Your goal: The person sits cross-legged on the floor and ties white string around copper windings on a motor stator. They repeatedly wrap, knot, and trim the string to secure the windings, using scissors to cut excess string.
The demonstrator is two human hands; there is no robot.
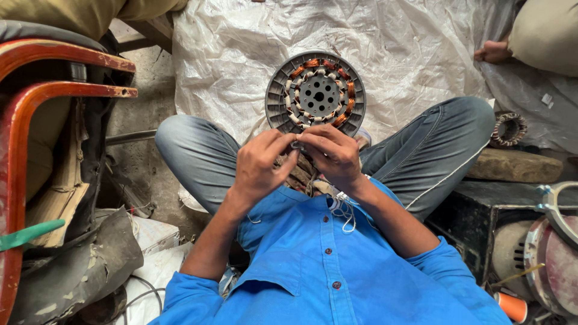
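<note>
A round grey motor stator (315, 93) with copper windings stands on edge in my lap, over a white plastic sheet (241, 54). My left hand (259, 165) and my right hand (332, 153) meet at its lower rim, fingertips pinched together on a small part there that I cannot make out. I sit cross-legged in jeans and a blue shirt. Thin white wires (344, 210) hang below my right wrist.
A red wooden chair frame (24, 102) stands at the left. A second wound coil (509, 128) lies on a stone slab at the right, above a black box and a motor housing (548, 253). Another person's bare foot (494, 52) rests top right. An orange spool (512, 306) sits bottom right.
</note>
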